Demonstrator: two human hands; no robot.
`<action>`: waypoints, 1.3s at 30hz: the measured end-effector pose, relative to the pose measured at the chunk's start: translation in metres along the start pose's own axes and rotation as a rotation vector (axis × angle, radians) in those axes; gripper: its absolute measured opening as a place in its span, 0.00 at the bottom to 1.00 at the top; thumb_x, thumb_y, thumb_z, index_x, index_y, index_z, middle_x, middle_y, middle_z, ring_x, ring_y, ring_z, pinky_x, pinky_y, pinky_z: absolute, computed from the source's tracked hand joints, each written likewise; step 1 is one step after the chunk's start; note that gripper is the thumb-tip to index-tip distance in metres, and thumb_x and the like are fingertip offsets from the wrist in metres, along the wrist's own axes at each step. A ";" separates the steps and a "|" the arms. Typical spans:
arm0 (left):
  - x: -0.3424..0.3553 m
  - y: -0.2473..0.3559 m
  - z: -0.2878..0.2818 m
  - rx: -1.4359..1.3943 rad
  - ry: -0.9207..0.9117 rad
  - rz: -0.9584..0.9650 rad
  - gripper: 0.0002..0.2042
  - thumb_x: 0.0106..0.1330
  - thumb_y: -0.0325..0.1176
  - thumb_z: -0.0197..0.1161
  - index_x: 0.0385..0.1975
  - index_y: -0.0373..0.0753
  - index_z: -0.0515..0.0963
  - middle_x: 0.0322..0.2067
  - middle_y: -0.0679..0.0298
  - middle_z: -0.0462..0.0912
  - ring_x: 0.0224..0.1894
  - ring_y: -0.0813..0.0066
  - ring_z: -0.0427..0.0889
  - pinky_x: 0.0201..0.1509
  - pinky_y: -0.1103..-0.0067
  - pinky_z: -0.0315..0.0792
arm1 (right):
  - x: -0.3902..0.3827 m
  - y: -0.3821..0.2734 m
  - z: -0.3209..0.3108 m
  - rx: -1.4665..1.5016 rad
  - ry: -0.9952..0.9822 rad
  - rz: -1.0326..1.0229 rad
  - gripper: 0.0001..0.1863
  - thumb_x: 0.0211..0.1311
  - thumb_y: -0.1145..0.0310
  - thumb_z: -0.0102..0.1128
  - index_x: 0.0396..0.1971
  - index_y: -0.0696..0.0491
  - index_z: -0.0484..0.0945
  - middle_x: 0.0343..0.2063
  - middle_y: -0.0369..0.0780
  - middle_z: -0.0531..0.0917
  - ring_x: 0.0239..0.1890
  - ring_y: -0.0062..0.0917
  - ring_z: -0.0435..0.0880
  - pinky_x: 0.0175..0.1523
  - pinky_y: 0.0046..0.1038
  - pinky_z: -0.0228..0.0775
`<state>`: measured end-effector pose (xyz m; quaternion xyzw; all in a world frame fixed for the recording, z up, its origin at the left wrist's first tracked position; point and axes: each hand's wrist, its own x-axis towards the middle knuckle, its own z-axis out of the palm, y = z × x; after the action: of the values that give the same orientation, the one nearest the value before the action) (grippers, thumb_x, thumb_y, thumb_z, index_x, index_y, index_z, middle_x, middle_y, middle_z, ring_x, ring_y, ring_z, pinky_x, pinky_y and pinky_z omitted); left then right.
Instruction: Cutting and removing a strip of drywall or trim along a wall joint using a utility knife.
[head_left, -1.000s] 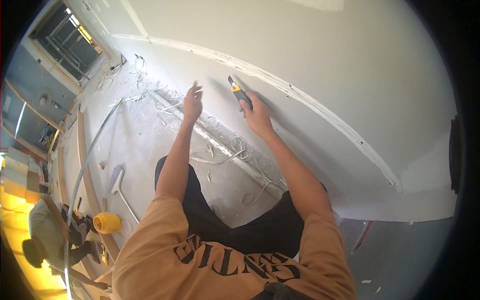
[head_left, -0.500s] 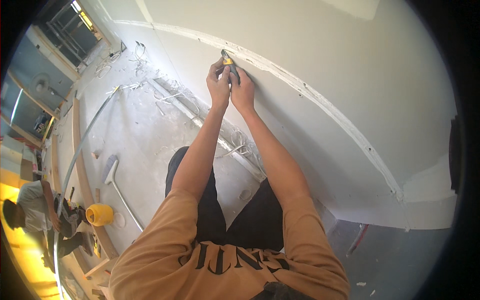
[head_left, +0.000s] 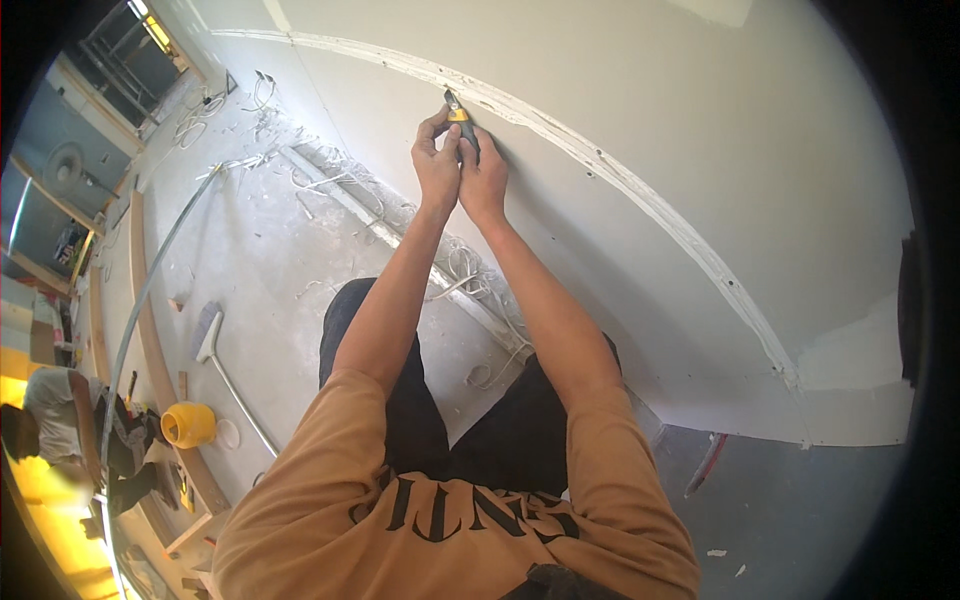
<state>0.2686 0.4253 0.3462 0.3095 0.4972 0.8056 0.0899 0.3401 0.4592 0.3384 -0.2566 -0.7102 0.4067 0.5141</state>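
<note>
My right hand (head_left: 484, 178) is closed around the dark handle of a utility knife (head_left: 459, 115) with a yellow front part. The fingers of my left hand (head_left: 437, 168) are pinched against the knife's near side, and the two hands touch. The knife's blade points up at the pale wall board (head_left: 640, 290), just below a long white, rough-edged seam (head_left: 540, 122). Whether the blade tip touches the board cannot be made out. Small dark screw heads dot the board along the seam.
Along the wall's foot lie a pale metal channel (head_left: 370, 215) and loose white cables (head_left: 462, 272). A broom (head_left: 207, 335), a yellow bucket (head_left: 188, 425), long timbers (head_left: 150, 300) and a curved metal strip (head_left: 150, 275) are to the left. Another person (head_left: 60, 415) crouches at far left.
The whole view has shifted slightly, with wall and floor sliding left and up. Both hands keep their hold on the knife, its blade now slightly farther right along the seam.
</note>
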 end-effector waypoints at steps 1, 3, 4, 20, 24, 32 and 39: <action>-0.002 0.000 0.001 0.000 0.000 -0.002 0.19 0.81 0.25 0.64 0.69 0.30 0.79 0.54 0.57 0.86 0.49 0.76 0.84 0.51 0.78 0.82 | -0.002 0.000 -0.002 0.007 -0.007 0.016 0.17 0.82 0.62 0.59 0.60 0.57 0.82 0.40 0.53 0.91 0.43 0.51 0.91 0.49 0.48 0.81; -0.006 -0.001 0.006 -0.014 -0.004 -0.024 0.20 0.81 0.25 0.64 0.70 0.31 0.78 0.53 0.57 0.86 0.46 0.78 0.83 0.46 0.79 0.81 | -0.003 0.001 -0.006 0.018 0.004 0.024 0.18 0.82 0.62 0.59 0.61 0.57 0.82 0.40 0.53 0.91 0.43 0.51 0.92 0.49 0.48 0.81; -0.005 -0.005 0.001 -0.007 -0.001 -0.022 0.20 0.81 0.25 0.64 0.70 0.31 0.78 0.53 0.57 0.86 0.46 0.78 0.83 0.46 0.79 0.81 | -0.005 -0.001 -0.004 0.040 0.011 0.029 0.18 0.82 0.62 0.59 0.61 0.57 0.82 0.40 0.53 0.91 0.42 0.50 0.92 0.49 0.47 0.81; 0.001 0.007 0.001 -0.096 0.053 -0.038 0.18 0.82 0.25 0.63 0.68 0.32 0.78 0.50 0.56 0.85 0.47 0.75 0.85 0.43 0.78 0.83 | 0.012 0.000 0.001 -0.078 -0.011 -0.067 0.18 0.76 0.63 0.66 0.57 0.60 0.86 0.42 0.60 0.90 0.46 0.59 0.91 0.53 0.54 0.82; 0.002 0.010 0.005 -0.145 0.094 -0.038 0.18 0.82 0.24 0.62 0.68 0.30 0.76 0.53 0.52 0.84 0.49 0.72 0.86 0.43 0.76 0.84 | 0.017 -0.006 -0.004 -0.114 -0.041 -0.107 0.18 0.76 0.63 0.66 0.56 0.60 0.86 0.40 0.60 0.90 0.44 0.59 0.91 0.52 0.54 0.82; 0.005 0.012 0.005 -0.127 0.079 -0.073 0.18 0.81 0.26 0.65 0.68 0.32 0.80 0.51 0.57 0.86 0.50 0.75 0.86 0.51 0.77 0.83 | 0.011 -0.019 -0.002 -0.081 -0.030 -0.008 0.20 0.77 0.65 0.65 0.61 0.62 0.85 0.44 0.58 0.91 0.47 0.54 0.92 0.54 0.47 0.82; -0.011 0.006 0.014 -0.109 -0.013 -0.057 0.18 0.81 0.24 0.64 0.68 0.32 0.79 0.50 0.54 0.87 0.45 0.74 0.87 0.45 0.77 0.84 | 0.001 -0.010 -0.022 -0.046 0.111 -0.109 0.18 0.78 0.65 0.64 0.57 0.62 0.85 0.38 0.58 0.91 0.41 0.56 0.92 0.48 0.51 0.82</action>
<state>0.2867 0.4282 0.3513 0.2952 0.4607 0.8265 0.1327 0.3609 0.4618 0.3504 -0.2516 -0.7026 0.3468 0.5681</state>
